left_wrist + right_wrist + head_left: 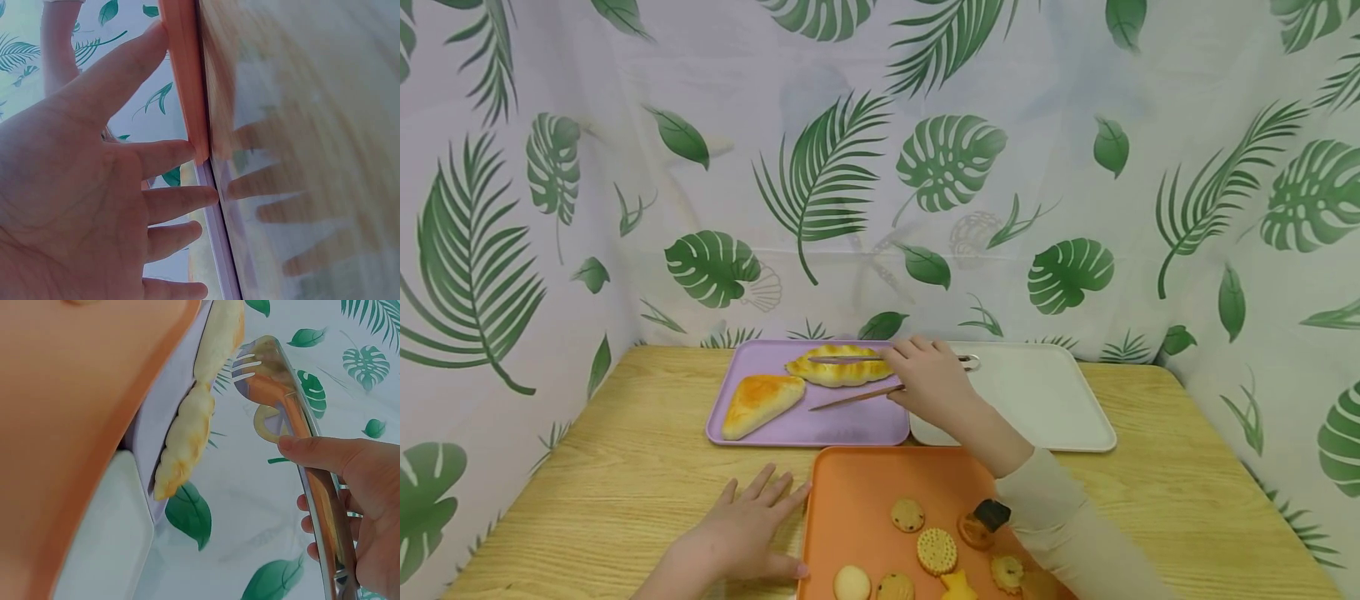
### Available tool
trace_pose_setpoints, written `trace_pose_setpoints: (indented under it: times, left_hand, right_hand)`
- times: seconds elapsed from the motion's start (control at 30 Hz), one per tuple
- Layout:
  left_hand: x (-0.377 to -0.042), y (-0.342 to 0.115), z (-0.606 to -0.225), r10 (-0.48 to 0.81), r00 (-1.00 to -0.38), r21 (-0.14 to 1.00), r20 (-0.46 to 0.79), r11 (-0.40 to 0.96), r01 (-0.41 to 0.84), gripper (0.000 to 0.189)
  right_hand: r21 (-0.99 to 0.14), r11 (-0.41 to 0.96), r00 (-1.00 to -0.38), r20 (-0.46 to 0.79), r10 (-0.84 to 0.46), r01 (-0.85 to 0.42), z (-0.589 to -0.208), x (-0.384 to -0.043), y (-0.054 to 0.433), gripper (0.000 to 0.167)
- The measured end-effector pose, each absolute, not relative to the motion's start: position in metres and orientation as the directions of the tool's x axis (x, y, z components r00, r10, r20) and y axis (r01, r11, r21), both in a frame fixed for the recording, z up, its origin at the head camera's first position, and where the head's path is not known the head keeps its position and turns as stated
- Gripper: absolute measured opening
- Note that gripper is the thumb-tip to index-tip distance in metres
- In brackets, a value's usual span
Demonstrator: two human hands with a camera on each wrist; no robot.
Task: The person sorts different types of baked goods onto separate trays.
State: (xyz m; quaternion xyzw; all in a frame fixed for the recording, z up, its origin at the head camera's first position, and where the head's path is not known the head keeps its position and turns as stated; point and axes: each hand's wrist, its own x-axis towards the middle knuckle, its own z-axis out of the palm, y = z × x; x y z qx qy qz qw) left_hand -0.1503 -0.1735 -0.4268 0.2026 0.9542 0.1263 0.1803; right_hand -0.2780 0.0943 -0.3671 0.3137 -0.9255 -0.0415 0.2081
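My right hand (928, 379) grips metal tongs (309, 440), thumb on one side and fingers wrapped round the other. In the head view the tongs' arms are spread, one overlapping a ridged, golden bread loaf (842, 367), the other in front of it. A triangular bread (760, 404) lies left of the loaf on the purple tray (850, 429). In the right wrist view a pale ring-shaped piece (267, 428) shows beside the tongs' fork-like head. With fingers spread, my left hand (737, 529) rests at the left edge of the orange tray (850, 483), thumb and index fingertips at its rim.
Several cookies, including a round one with small holes (937, 551) and a star-shaped one (958, 586), lie on the orange tray. A white tray (1037, 400) stands right of the purple one. A leaf-patterned cloth (850, 308) rises behind the wooden table (602, 467).
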Motion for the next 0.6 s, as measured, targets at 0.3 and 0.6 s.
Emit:
trace_pose_setpoints:
  times: [0.3,0.6]
  left_hand:
    - [-0.150,-0.175,-0.427,0.444,-0.851,0.329,-0.281,0.877,0.350,0.098]
    - [-0.149,-0.174,-0.426,0.449,-0.843,0.347,-0.297,0.873,0.342,0.097]
  right_hand:
    - [0.174,0.825,-0.715,0.423,-0.556,-0.539,-0.364,-0.264,0.138,0.058]
    - [0.007,0.841,-0.752,0.443,-0.487,-0.541,-0.365,-0.240,0.180,0.059]
